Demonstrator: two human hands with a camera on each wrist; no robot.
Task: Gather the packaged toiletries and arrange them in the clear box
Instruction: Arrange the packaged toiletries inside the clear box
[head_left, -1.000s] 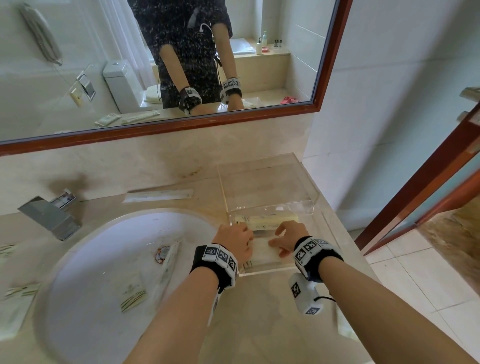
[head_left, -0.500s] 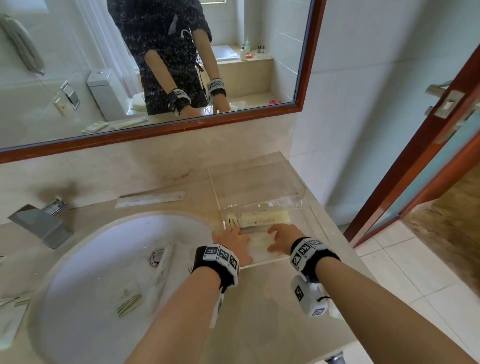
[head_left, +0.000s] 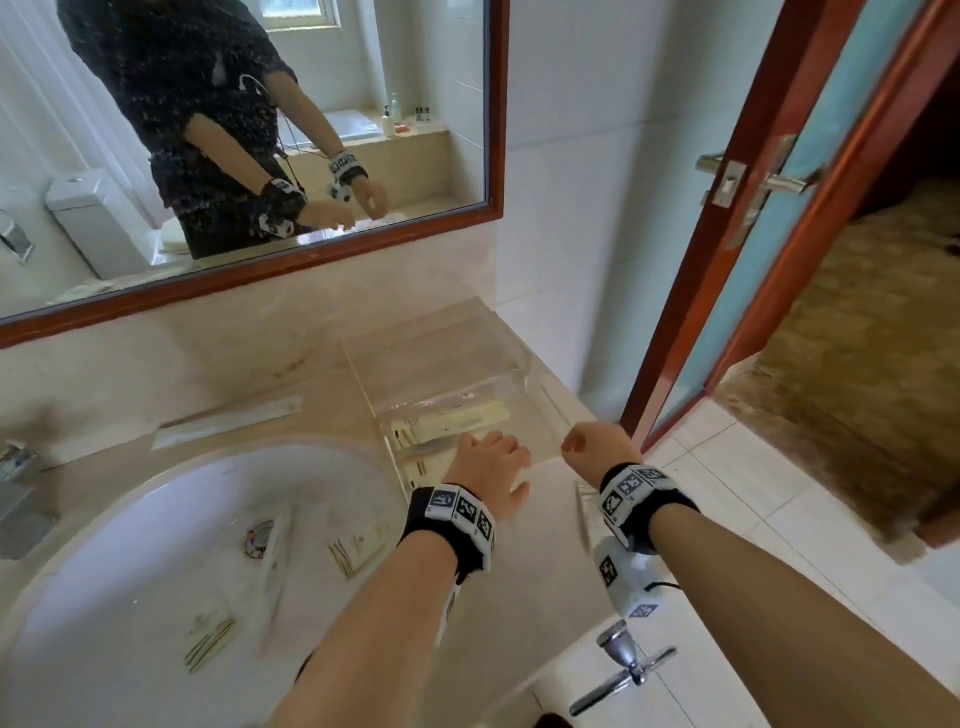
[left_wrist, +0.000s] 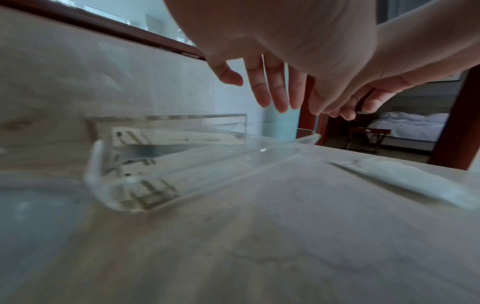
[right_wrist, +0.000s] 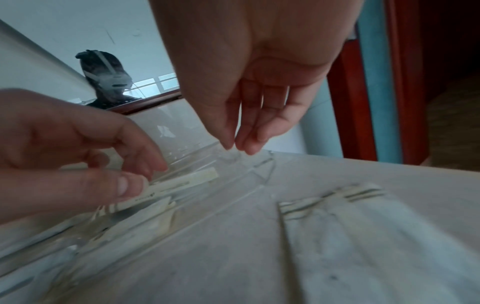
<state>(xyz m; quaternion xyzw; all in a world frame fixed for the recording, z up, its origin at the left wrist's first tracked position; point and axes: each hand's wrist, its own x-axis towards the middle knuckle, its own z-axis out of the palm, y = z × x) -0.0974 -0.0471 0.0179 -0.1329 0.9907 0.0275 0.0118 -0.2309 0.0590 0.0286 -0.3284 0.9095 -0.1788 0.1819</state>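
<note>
A clear box (head_left: 441, 358) stands on the counter's right end with several cream packets (head_left: 457, 415) lying flat inside. My left hand (head_left: 491, 457) hovers over the box's near half with straight, spread fingers (left_wrist: 275, 96) and holds nothing. My right hand (head_left: 592, 441) hangs at the box's near right corner. Its fingertips (right_wrist: 228, 144) point down close together, with nothing visible between them. In the right wrist view my left hand's thumb (right_wrist: 124, 185) lies just over a cream packet (right_wrist: 187, 181) in the box.
Two striped packets (head_left: 358, 551) (head_left: 213, 639) and a long one (head_left: 272, 577) lie in the sink (head_left: 130, 519). Another long packet (head_left: 228, 421) lies behind the sink. A striped packet (right_wrist: 337, 197) lies on the counter right of the box. The tap (head_left: 15, 499) is left, an open door (head_left: 769, 208) right.
My right hand has come out of the box to its near right corner. My left hand has shifted right over the box and spread its fingers. The head view has swung right.
</note>
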